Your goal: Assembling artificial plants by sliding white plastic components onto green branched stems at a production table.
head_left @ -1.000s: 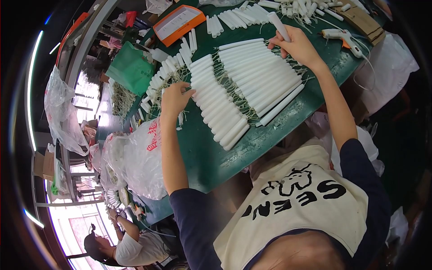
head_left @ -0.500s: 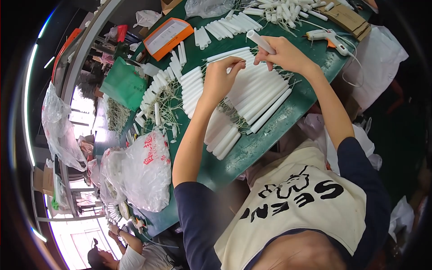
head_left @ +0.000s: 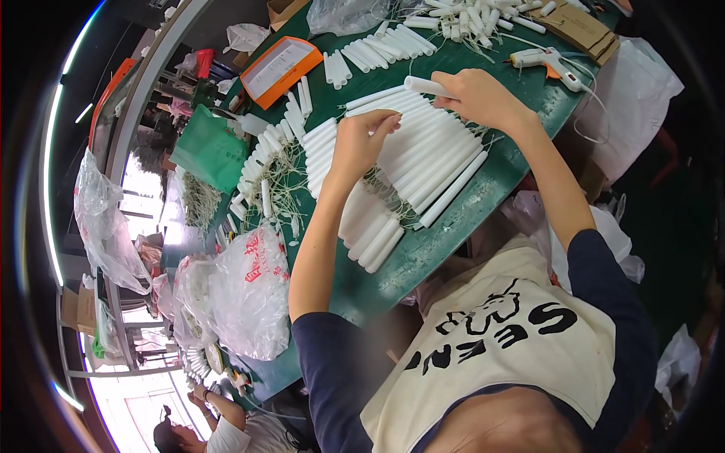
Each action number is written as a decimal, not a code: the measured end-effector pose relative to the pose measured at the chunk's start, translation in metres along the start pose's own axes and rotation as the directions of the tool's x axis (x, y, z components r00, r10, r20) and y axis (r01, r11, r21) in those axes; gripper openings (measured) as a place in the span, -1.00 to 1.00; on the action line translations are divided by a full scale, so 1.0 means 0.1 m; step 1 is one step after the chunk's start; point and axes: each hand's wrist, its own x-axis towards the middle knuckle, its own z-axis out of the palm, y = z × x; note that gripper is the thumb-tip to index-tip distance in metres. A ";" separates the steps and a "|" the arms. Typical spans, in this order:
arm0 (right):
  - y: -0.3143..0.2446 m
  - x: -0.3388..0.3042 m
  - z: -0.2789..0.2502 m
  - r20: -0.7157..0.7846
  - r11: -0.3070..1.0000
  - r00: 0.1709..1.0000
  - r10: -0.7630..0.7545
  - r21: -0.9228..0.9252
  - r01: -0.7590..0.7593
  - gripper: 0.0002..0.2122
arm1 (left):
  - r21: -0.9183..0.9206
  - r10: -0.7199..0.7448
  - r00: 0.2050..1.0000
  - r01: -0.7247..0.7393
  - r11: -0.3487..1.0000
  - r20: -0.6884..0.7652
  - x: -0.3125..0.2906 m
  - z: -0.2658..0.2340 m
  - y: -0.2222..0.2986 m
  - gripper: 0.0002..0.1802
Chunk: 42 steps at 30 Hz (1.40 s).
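Observation:
In my right hand [head_left: 483, 98] is a short white tube [head_left: 427, 86], gripped so that its open end points left. My left hand [head_left: 364, 140] is closed in a pinch just left of it; whatever lies between the fingertips is too small to make out. Beneath both hands, long white tubes [head_left: 434, 162] lie side by side in a slanting row on the green table. Thin pale cords [head_left: 377, 181] stick out at their ends. A second row of white tubes [head_left: 370, 230] lies nearer to me, partly behind my left forearm.
Beyond the hands are an orange box [head_left: 281, 72], more short white tubes [head_left: 385, 47] and a glue gun [head_left: 550, 64] with a white cord. Flattened brown cardboard [head_left: 578, 30] lies at the far right. To the left sit a green bag [head_left: 208, 151] and a clear plastic bag [head_left: 253, 294].
The tube in my right hand has swung from slanting up and away to nearly level, pointing left. My left hand has shifted slightly nearer to me and stays pinched.

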 end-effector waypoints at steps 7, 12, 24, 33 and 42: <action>0.15 -0.09 0.00 0.036 0.987 0.988 0.153 -0.057 -0.150 -0.63 | -0.148 -0.136 0.985 0.120 0.982 -0.106 -0.01 -0.11 -0.14 -0.75; 0.16 -0.09 0.03 0.147 0.971 0.965 0.219 -0.130 -0.200 -0.56 | -0.259 -0.217 0.966 0.176 0.950 -0.139 -0.02 -0.15 -0.13 -0.73; 0.10 -0.02 0.14 0.156 0.979 0.969 0.191 -0.105 -0.176 -0.60 | -0.305 -0.218 0.973 0.184 0.934 -0.079 -0.07 -0.13 -0.13 -0.73; -0.05 0.07 0.24 0.176 0.999 0.984 0.037 0.005 -0.038 -0.71 | -0.106 -0.146 0.978 0.163 0.981 0.148 -0.11 -0.25 -0.15 -0.70; -0.06 0.11 0.31 0.092 0.997 0.992 -0.081 0.001 0.081 -0.77 | 0.201 -0.108 0.978 0.072 0.977 0.178 -0.26 -0.55 -0.46 -0.74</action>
